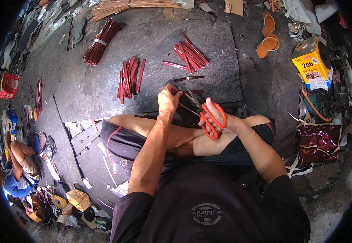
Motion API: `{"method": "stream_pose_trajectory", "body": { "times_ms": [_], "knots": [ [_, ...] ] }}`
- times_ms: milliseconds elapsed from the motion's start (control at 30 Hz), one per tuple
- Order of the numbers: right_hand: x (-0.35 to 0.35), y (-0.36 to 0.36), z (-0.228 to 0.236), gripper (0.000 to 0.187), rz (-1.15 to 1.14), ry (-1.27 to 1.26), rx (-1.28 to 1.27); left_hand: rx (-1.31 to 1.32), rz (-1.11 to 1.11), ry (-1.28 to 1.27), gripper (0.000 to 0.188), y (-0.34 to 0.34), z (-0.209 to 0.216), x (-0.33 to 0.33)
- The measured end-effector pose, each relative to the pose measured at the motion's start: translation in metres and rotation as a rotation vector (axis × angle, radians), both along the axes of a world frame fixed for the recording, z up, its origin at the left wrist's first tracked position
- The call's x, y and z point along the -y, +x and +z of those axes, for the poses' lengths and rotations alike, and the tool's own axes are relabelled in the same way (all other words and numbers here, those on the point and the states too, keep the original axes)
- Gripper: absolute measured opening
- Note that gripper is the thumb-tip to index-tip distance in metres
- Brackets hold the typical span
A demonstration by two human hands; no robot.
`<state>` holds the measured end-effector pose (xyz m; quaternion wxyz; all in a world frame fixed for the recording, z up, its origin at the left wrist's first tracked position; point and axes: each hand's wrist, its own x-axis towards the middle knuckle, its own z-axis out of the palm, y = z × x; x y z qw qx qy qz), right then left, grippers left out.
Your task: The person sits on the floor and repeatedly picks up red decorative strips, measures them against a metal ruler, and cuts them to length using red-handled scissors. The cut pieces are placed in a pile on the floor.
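Note:
My right hand (213, 118) grips a pair of scissors (225, 116) by their orange handles, with the metal blades pointing up and left toward my left hand (168, 99). My left hand is closed in a pinch beside the blade tips, on what looks like a thin dark red strip (189, 108); its fingers partly hide it. Just beyond the blades, a small dark tool or strip with a metallic middle (189, 78) lies on the black mat. Farther out are a loose pile of shiny dark red strips (191, 53) and another pile (130, 79) to the left.
A banded bundle of red strips (102, 42) lies far left on the mat (220, 44). Orange sandals (268, 43), a yellow box (311, 65) and a shiny maroon bag (318, 141) are on the right. Another person (22, 170) sits at the left.

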<state>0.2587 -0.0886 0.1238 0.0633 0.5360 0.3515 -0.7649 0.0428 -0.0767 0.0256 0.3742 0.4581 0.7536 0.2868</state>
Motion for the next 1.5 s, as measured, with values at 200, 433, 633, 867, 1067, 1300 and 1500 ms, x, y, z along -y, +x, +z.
{"method": "stream_pose_trajectory", "body": {
  "times_ms": [200,433,633,867,1067,1300,1500],
  "knots": [
    [-0.001,-0.002,-0.003,0.109,0.016,0.023,0.025,0.008,0.004,-0.011,0.027,0.001,0.001,0.0],
    [-0.005,-0.006,0.002,0.114,0.057,0.012,0.077,-0.014,0.0,0.015,0.026,0.0,-0.008,0.0],
    [-0.017,-0.012,0.009,0.123,0.071,-0.109,0.123,0.012,-0.027,0.032,0.024,-0.001,-0.012,0.002],
    [-0.049,-0.012,0.02,0.13,0.239,-0.159,0.117,-0.013,-0.024,0.032,0.024,0.003,-0.015,0.003],
    [-0.029,-0.023,0.02,0.127,0.171,-0.106,0.206,-0.034,-0.039,0.041,0.026,0.006,-0.011,0.001],
    [-0.005,-0.024,-0.004,0.118,0.0,-0.168,0.189,-0.062,-0.027,0.03,0.03,0.008,-0.015,-0.001],
    [-0.019,-0.024,0.015,0.125,0.057,-0.143,0.124,-0.07,-0.027,0.043,0.026,0.007,-0.017,-0.001]
  ]
}}
